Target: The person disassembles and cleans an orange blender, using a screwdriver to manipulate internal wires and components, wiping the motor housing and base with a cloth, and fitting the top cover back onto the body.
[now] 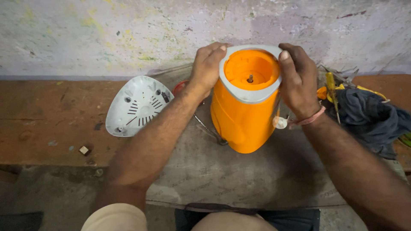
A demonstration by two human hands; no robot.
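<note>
The fingers of the left hand (206, 64) curl closed against the left side of the grey rim, and the fingers of the right hand (298, 79) wrap closed round its right side, thumb lying along the rim's edge. Between them stands an orange plastic mixer base with a grey top collar (247, 102), upright, its round orange well open to view with a small metal shaft at the middle. A small white knob shows on its lower right flank. It rests on a grey cloth-covered surface (239, 175). Left of the left fingers lies a white vented triangular bottom plate (137, 106). Right of the right fingers sit a yellow-handled screwdriver (331, 83) and a dark blue rag (370, 117).
</note>
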